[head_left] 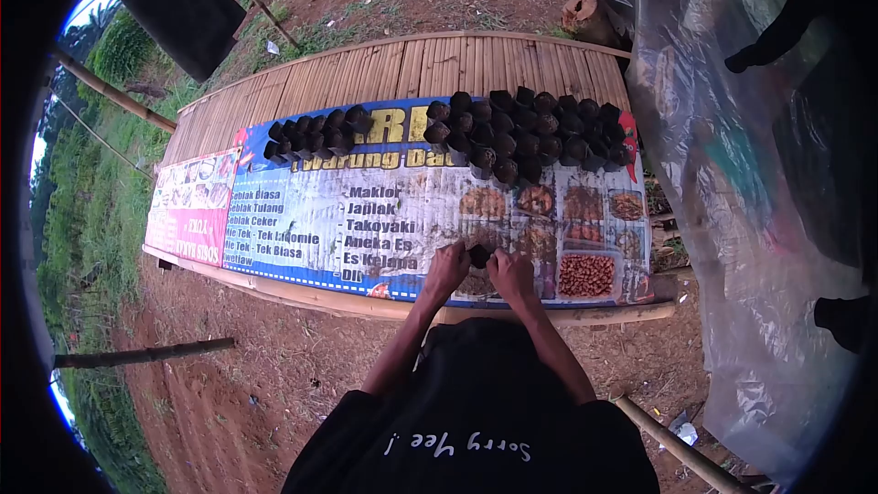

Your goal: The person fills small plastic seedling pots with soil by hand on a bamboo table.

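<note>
Near the front edge of the banner-covered bamboo table, a small black bag [479,256] stands between my two hands. My left hand [450,265] pinches its left side, and my right hand [510,273] grips its right side. Dark loose soil [476,284] lies on the banner just below the bag. To the right of my right hand is a clear tray of reddish-brown seeds or nuts [586,275]. Beyond my hands stands a large cluster of filled black bags [503,144], with a smaller cluster [315,134] to its left.
The printed banner [274,210] covers much of the bamboo table [384,74]. Clear plastic sheeting [722,155] hangs at the right. A black cloth [176,9] hangs at the upper left. Bamboo poles [146,353] and a cut log [587,15] are around the table.
</note>
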`<action>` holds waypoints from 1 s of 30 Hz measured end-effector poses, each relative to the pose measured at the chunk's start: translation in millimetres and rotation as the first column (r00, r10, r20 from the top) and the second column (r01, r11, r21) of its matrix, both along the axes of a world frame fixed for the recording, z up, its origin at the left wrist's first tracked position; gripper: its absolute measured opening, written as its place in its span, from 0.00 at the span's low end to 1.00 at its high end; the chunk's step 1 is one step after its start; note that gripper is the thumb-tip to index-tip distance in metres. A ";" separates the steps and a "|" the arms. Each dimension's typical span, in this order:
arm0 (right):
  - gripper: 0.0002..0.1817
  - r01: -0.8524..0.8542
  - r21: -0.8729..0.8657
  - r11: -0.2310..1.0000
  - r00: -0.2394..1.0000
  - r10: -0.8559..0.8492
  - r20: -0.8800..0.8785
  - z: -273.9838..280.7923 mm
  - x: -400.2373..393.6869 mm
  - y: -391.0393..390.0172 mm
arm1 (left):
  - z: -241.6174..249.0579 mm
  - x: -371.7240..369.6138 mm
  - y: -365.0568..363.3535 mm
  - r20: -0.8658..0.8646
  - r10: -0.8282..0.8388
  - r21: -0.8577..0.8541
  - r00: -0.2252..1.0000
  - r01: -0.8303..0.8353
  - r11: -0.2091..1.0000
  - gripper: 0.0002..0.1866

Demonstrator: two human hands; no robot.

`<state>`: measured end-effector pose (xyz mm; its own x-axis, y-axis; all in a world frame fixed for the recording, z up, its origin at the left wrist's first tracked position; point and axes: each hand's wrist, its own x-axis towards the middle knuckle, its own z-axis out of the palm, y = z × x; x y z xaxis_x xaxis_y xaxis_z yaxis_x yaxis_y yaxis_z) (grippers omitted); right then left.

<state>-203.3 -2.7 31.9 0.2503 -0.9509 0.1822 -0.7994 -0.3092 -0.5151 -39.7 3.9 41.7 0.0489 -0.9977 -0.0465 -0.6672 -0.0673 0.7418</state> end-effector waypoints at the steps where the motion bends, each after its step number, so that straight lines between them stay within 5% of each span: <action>1: 0.12 0.026 -0.022 0.999 1.000 -0.026 -0.003 4.5 0.9 -0.6 | 2.3 0.5 -1.6 0.011 -0.009 -0.018 1.000 0.009 1.000 0.07; 7: 0.17 0.084 0.172 0.982 0.996 -0.086 0.000 1.6 6.2 5.6 | 9.4 -5.6 6.2 -0.004 0.098 0.058 0.995 -0.097 0.994 0.16; 10: 0.18 0.102 0.129 0.986 0.995 -0.102 -0.005 1.8 7.8 -0.1 | 9.5 -10.8 14.9 0.091 0.112 0.259 0.990 -0.132 0.957 0.18; 12: 0.17 0.078 0.096 0.992 0.995 -0.072 -0.063 3.9 8.1 -4.6 | -0.2 -10.1 15.8 0.080 0.024 0.124 0.997 -0.034 0.992 0.16; 17: 0.15 -0.062 0.129 0.990 0.989 0.078 -0.122 -2.4 5.5 -12.4 | 0.3 -4.8 5.6 0.019 -0.017 0.117 1.000 0.015 0.993 0.10; 21: 0.14 0.056 0.115 0.992 0.996 -0.048 -0.069 9.1 14.3 3.0 | 2.5 3.8 0.8 0.034 -0.023 -0.040 0.999 0.025 0.999 0.09; 30: 0.16 0.279 0.252 0.927 0.960 -0.275 -0.051 -7.9 34.7 31.4 | -8.0 19.9 0.2 0.087 -0.091 -0.059 0.992 0.096 0.994 0.09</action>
<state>-168.6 28.6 24.0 -0.0290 -0.9967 -0.0764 -0.8424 0.0655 -0.5348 -19.8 4.1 33.7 -0.0436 -0.9989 0.0172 -0.7282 0.0436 0.6840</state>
